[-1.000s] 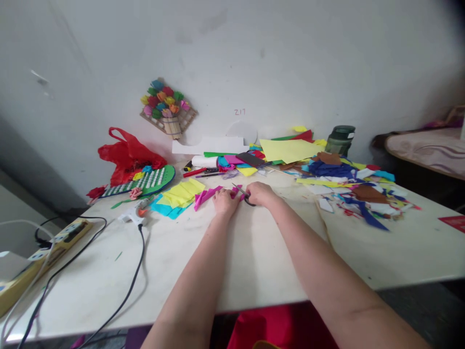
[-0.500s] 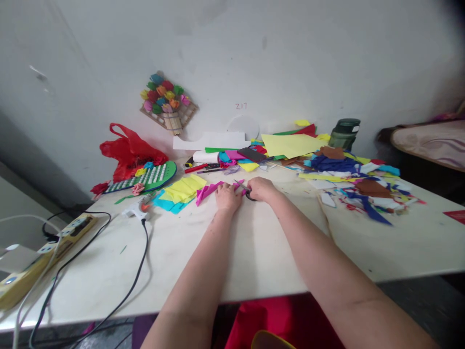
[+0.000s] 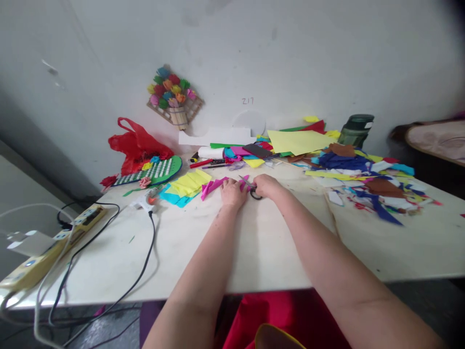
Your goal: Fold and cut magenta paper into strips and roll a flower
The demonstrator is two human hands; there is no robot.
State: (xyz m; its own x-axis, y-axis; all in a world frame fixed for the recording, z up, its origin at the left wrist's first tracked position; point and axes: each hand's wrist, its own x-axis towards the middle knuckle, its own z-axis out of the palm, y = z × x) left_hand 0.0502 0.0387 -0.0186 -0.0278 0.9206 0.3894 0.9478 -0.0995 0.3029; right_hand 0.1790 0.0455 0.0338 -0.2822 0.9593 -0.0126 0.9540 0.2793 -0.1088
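Magenta paper (image 3: 213,187) lies folded on the white table (image 3: 269,242), pressed under the fingers of my left hand (image 3: 233,193). My right hand (image 3: 266,186) is closed round the dark handles of a pair of scissors (image 3: 256,193). The scissor blades point left, at the right end of the magenta paper, beside my left fingertips. Just left of the magenta paper are yellow paper pieces (image 3: 191,182) on top of blue paper (image 3: 174,196).
A glue gun (image 3: 142,201) with a black cable and a power strip (image 3: 54,252) lie on the left. Behind are a red bag (image 3: 140,145) and a green board (image 3: 167,169). Paper scraps (image 3: 381,186) and a dark green bottle (image 3: 356,130) are at the right.
The whole view has shifted, so things on the table appear a little further right. Both hands keep nearly the same place at the magenta paper.
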